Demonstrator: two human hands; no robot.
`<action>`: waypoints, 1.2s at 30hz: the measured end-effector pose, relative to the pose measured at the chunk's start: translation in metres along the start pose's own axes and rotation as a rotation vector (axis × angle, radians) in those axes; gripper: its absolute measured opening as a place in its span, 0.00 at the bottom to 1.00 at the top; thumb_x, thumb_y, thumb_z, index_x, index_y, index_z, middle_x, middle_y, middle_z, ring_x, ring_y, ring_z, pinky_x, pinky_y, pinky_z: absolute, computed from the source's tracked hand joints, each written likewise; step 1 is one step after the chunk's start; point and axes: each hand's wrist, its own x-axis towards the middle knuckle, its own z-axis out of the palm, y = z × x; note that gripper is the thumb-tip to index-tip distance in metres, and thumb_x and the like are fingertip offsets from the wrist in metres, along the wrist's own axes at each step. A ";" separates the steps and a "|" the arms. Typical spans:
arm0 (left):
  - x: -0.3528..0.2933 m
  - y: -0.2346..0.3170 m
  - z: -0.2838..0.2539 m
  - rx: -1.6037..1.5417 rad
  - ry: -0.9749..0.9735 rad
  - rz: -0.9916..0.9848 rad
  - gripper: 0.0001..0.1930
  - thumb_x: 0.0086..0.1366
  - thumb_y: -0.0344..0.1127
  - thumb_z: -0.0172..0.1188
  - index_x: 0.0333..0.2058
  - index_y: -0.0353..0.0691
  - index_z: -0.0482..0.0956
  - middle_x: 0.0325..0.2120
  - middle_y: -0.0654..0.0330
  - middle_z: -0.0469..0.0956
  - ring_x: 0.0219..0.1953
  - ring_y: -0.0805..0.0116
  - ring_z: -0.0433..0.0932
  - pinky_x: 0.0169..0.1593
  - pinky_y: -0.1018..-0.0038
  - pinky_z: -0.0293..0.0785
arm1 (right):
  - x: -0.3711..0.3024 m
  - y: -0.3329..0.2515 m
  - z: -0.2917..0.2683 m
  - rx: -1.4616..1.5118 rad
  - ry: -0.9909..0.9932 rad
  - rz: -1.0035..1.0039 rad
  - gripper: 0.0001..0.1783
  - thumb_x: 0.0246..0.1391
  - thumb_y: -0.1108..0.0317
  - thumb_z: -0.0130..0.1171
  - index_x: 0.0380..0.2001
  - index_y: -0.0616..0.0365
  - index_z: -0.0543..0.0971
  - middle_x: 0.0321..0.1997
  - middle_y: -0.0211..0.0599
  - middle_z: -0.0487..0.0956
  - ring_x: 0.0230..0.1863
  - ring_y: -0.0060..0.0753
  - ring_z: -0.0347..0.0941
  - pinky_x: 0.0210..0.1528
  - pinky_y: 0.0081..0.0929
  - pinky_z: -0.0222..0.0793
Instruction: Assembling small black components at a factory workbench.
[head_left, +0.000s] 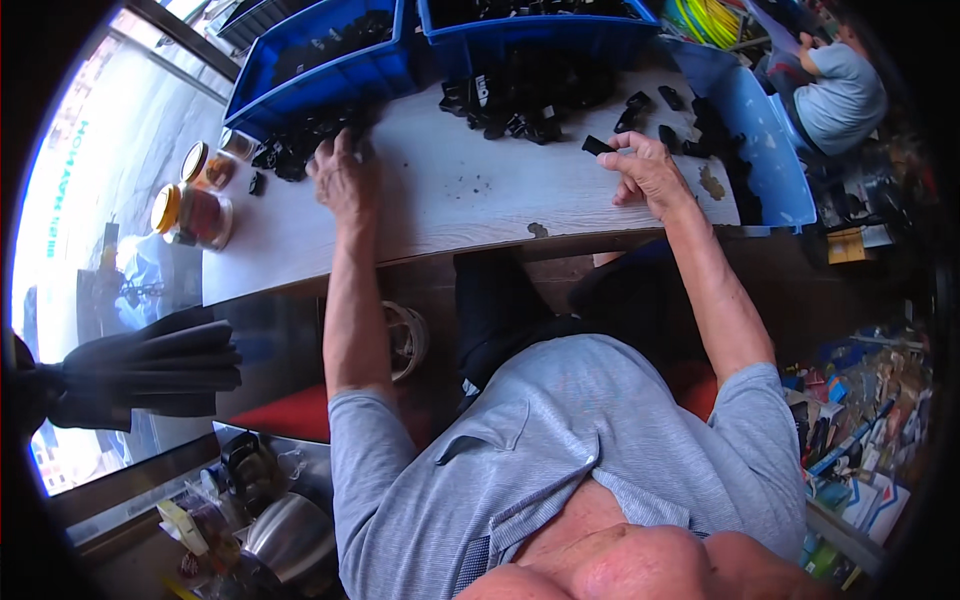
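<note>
My right hand is raised over the right side of the white wood-grain table. A small black rectangular piece is pinched between its thumb and fingertips. At the left, my left hand reaches to a pile of small black plastic parts, its fingers apart and slightly blurred. Whether the fingertips touch a part there is hard to see. Another heap of black parts lies at the table's far middle. A few loose black parts are scattered just beyond my right hand.
Two blue bins with black parts stand along the far edge. A lighter blue tub sits at the right end, more black parts beside it. Lidded jars stand at the left edge. Another person sits at the far right.
</note>
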 end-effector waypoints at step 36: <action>-0.010 -0.007 0.009 -0.191 -0.111 0.262 0.15 0.66 0.37 0.60 0.50 0.47 0.84 0.47 0.53 0.83 0.50 0.50 0.79 0.56 0.59 0.73 | 0.035 -0.025 -0.036 -0.467 0.179 -0.054 0.29 0.52 0.72 0.66 0.60 0.50 0.76 0.16 0.26 0.70 0.11 0.19 0.64 0.13 0.23 0.64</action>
